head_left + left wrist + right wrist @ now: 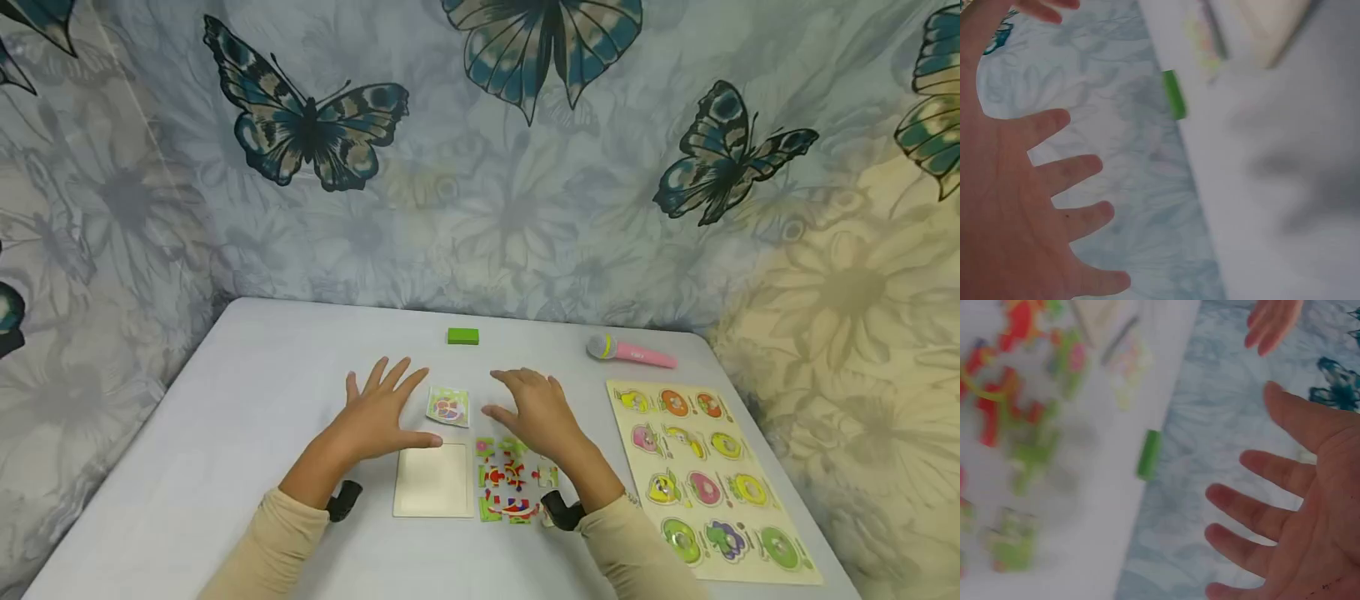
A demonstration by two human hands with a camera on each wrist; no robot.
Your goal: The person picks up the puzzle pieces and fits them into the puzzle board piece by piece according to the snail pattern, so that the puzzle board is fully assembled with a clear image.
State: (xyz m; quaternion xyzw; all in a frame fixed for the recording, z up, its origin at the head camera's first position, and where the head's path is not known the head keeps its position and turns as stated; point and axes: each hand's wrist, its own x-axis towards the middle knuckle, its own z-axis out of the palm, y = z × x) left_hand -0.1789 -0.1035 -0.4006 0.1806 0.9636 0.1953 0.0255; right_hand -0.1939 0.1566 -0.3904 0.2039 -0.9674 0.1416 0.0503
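Note:
My left hand (378,421) hovers over the table with its fingers spread, the thumb overlapping the top edge of a cream puzzle tray (433,483) in the head view. My right hand (542,417), fingers extended, hangs above loose jigsaw pieces (513,477) in red, green and white. Neither hand holds anything; both wrist views show bare palms and separated fingers. Between the hands lies a small picture card (447,407) with a colourful print on a green ground, just beyond the tray. The jigsaw pieces lie spread to the right of the tray, partly hidden by the right wrist.
A green block (462,336) sits near the table's back edge. Toward the back right lies a pink toy microphone (633,350). A large cream board (712,483) with fruit and vegetable pictures covers the right side. Behind the table hangs a butterfly-patterned cloth (517,217).

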